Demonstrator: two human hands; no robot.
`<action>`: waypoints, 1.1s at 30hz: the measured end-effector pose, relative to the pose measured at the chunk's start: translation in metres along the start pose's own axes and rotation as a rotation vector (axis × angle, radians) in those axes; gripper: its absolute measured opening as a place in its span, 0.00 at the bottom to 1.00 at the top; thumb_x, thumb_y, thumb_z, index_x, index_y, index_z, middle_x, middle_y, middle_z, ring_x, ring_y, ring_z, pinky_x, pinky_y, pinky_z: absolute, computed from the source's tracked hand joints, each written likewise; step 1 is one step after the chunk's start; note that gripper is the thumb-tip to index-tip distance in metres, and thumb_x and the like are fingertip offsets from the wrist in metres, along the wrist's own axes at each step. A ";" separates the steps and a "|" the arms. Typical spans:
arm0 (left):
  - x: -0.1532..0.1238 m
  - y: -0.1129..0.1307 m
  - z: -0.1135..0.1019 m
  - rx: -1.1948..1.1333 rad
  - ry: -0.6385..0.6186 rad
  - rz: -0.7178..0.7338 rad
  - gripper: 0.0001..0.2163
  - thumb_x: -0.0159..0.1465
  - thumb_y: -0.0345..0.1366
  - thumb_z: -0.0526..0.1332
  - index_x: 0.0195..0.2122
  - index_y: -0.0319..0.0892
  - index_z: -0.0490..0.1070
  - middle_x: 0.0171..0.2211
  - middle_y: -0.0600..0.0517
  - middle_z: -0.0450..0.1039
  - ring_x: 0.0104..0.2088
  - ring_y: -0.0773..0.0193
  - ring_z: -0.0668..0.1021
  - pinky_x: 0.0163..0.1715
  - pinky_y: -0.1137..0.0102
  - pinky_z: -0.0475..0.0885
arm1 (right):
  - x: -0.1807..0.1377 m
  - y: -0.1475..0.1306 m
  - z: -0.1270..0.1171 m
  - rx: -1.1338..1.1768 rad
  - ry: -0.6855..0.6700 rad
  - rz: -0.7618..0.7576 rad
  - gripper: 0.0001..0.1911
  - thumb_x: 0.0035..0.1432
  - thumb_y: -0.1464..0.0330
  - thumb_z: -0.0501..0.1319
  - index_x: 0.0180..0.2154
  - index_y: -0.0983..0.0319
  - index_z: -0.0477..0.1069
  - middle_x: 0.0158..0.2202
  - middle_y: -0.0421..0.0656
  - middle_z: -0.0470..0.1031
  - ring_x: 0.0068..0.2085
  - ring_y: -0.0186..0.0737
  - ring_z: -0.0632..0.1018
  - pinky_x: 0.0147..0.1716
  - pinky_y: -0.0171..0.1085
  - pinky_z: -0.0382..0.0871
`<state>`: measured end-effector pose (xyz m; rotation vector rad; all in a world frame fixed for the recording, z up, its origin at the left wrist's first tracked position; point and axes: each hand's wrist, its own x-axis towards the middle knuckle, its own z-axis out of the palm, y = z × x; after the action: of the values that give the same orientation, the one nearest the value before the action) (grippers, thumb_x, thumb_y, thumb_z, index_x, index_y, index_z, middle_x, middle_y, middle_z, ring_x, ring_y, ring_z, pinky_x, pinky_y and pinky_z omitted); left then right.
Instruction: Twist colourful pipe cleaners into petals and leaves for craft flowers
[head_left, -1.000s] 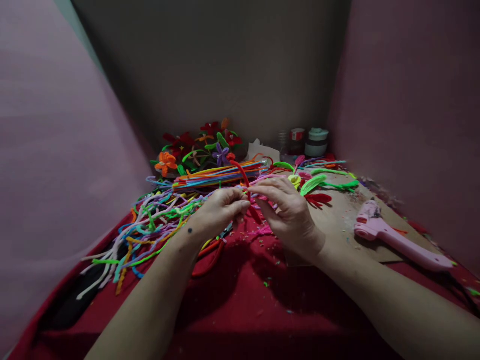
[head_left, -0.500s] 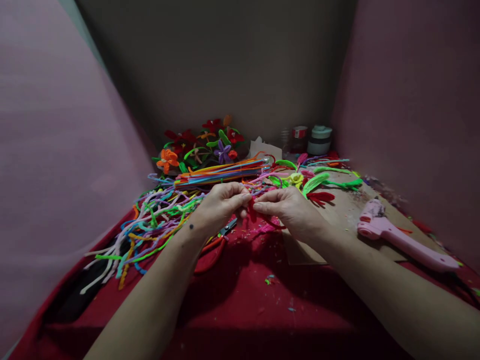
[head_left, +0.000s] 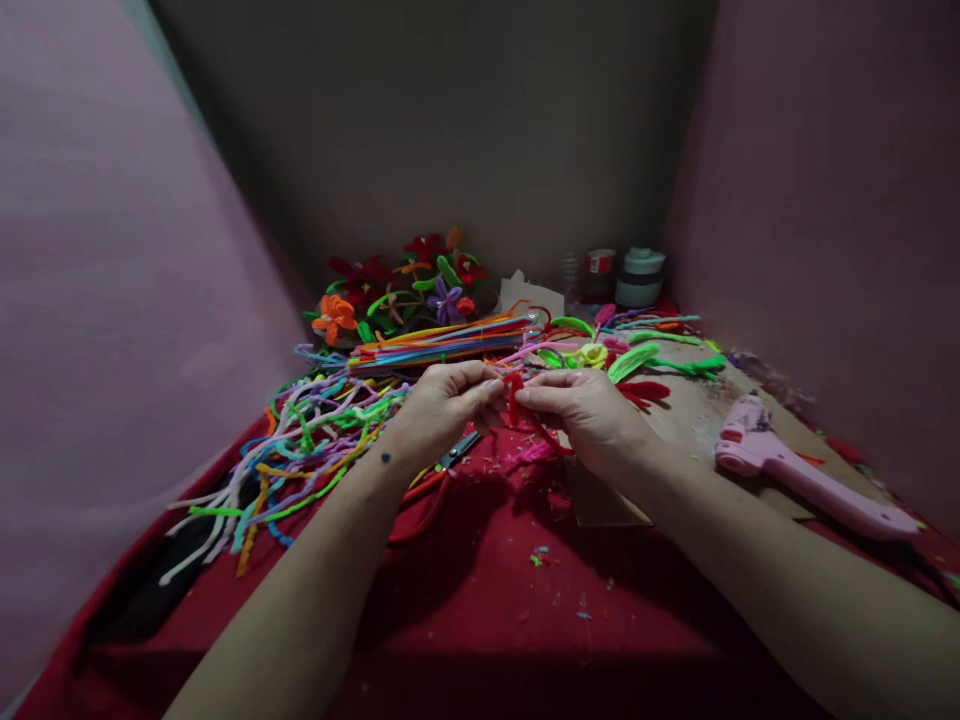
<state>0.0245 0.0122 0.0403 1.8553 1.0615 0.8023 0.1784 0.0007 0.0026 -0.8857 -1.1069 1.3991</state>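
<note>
My left hand and my right hand meet above the red cloth, fingertips almost touching. Both pinch a red pipe cleaner that is bent between them, one end trailing down under my right palm. Just beyond my hands lies a bundle of straight coloured pipe cleaners. A loose tangle of pipe cleaners in several colours spreads out to the left of my left hand.
Finished pipe-cleaner flowers stand at the back. Green and red leaf shapes lie on brown cardboard to the right, with a pink glue gun. Red-handled scissors rest under my left wrist. Two jars stand at the back wall.
The long end of the red pipe cleaner that stuck up a second ago has been bent down. My hands have drawn closer together and lifted slightly.
</note>
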 end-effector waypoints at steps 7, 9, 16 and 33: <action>0.000 -0.004 0.011 -0.092 -0.111 -0.158 0.08 0.59 0.37 0.55 0.28 0.37 0.66 0.21 0.52 0.72 0.18 0.67 0.75 0.16 0.74 0.69 | 0.004 0.006 0.000 0.170 0.080 0.021 0.05 0.37 0.71 0.64 0.19 0.64 0.69 0.14 0.34 0.63 0.17 0.27 0.60 0.18 0.32 0.47; 0.000 -0.004 0.012 -0.123 -0.145 -0.176 0.10 0.58 0.39 0.57 0.28 0.37 0.66 0.22 0.51 0.73 0.19 0.65 0.76 0.18 0.73 0.70 | 0.005 0.007 0.000 0.187 0.089 -0.006 0.05 0.38 0.71 0.63 0.18 0.64 0.67 0.14 0.34 0.63 0.17 0.27 0.60 0.17 0.32 0.47; -0.001 0.001 0.005 0.033 -0.210 -0.097 0.10 0.54 0.37 0.61 0.20 0.36 0.69 0.17 0.56 0.66 0.20 0.73 0.68 0.22 0.76 0.63 | 0.010 0.011 -0.003 0.172 0.170 -0.065 0.08 0.39 0.71 0.62 0.17 0.64 0.63 0.14 0.34 0.60 0.17 0.26 0.59 0.17 0.32 0.48; -0.007 0.005 0.010 -0.248 0.166 0.013 0.07 0.52 0.35 0.64 0.24 0.37 0.68 0.19 0.55 0.70 0.16 0.72 0.70 0.15 0.78 0.63 | 0.007 0.014 -0.002 -0.102 0.203 -0.203 0.04 0.41 0.73 0.59 0.20 0.63 0.63 0.16 0.32 0.60 0.19 0.27 0.59 0.19 0.32 0.50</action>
<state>0.0310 0.0010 0.0394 1.6095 1.0021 1.0612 0.1751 0.0084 -0.0104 -0.9381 -1.0868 1.0706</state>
